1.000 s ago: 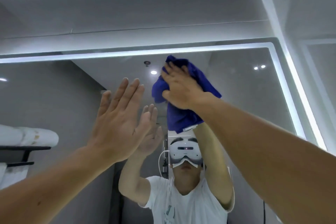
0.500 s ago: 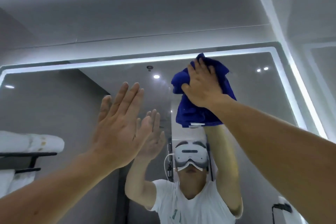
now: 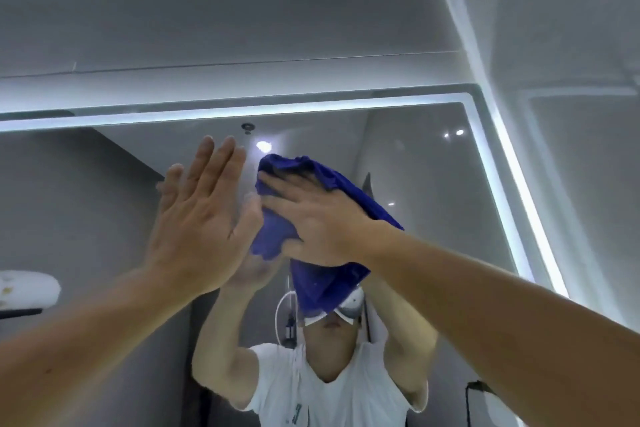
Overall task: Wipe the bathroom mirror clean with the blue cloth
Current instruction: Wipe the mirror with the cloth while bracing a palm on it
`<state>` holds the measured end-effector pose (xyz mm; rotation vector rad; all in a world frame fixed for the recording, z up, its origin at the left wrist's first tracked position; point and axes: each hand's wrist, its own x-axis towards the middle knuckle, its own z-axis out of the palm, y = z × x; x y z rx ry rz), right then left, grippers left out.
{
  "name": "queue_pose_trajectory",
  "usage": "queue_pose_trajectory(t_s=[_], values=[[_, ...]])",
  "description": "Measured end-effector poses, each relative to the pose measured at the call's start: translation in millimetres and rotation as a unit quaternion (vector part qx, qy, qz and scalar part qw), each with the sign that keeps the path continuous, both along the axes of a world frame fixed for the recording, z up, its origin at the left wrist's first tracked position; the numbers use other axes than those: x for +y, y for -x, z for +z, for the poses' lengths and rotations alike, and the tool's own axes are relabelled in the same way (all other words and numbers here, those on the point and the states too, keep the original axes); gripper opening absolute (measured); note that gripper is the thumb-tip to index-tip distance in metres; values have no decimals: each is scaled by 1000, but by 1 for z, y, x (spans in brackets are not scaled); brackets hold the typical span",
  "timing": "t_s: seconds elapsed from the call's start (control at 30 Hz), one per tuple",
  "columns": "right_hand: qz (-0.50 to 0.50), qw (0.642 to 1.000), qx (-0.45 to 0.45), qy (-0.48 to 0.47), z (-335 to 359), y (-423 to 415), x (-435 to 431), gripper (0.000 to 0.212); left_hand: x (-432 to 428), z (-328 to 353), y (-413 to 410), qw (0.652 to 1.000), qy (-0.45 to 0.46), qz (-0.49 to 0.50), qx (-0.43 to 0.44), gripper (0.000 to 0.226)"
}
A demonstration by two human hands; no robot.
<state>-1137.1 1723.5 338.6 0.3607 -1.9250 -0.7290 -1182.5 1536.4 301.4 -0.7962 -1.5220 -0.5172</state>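
Note:
The bathroom mirror (image 3: 433, 184) fills the wall ahead, with a lit strip along its top and right edges. A crumpled blue cloth (image 3: 322, 281) is pressed against the glass near the mirror's upper middle, under my right hand (image 3: 318, 218), whose fingers lie spread over it. Part of the cloth hangs below my palm. My left hand (image 3: 197, 218) is flat with its fingers together, right beside the cloth on its left; whether its palm touches the glass I cannot tell. The mirror shows my reflection, a person in a white T-shirt with both arms raised.
The lit right edge of the mirror (image 3: 512, 184) runs beside a grey corner wall. Reflected at the left is a shelf with a rolled white towel (image 3: 27, 288). Grey wall and ceiling lie above the mirror's top edge.
My right hand has swept the blue cloth down and to the left across the glass, ending next to my left hand. My left hand has stayed in about the same place.

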Motion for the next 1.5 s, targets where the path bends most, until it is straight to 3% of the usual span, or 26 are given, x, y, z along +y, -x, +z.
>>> queue_pose_trajectory(t_s=[0.23, 0.47, 0.53, 0.63, 0.7, 0.87, 0.97, 1.23, 1.4, 1.5], values=[[-29, 961, 136, 239, 75, -67, 92, 62, 38, 4, -14, 999, 25, -29, 21, 77], [-96, 884, 230, 395, 34, -86, 122, 71, 52, 2, -26, 999, 23, -29, 30, 75], [-123, 882, 236, 390, 8, -78, 110, 74, 58, -2, -32, 998, 34, -34, 30, 73], [-116, 931, 177, 296, -22, -66, 99, 76, 65, -2, -37, 998, 45, -33, 24, 73], [-91, 946, 129, 284, -12, -73, 107, 73, 72, 5, -41, 999, 44, -24, 15, 72], [-106, 903, 234, 344, 43, -98, 140, 68, 85, 14, -45, 999, 39, -25, 10, 69], [-99, 885, 253, 378, 74, -105, 154, 66, 85, 11, -41, 998, 48, -20, 27, 72], [-93, 901, 221, 360, 142, -114, 165, 58, 81, 5, -34, 998, 42, -22, 42, 69], [-107, 899, 213, 368, 146, -110, 154, 57, 70, 9, -36, 998, 39, -19, 49, 68], [-118, 917, 196, 327, 139, -100, 132, 57, 66, 13, -36, 998, 36, -12, 40, 72]])
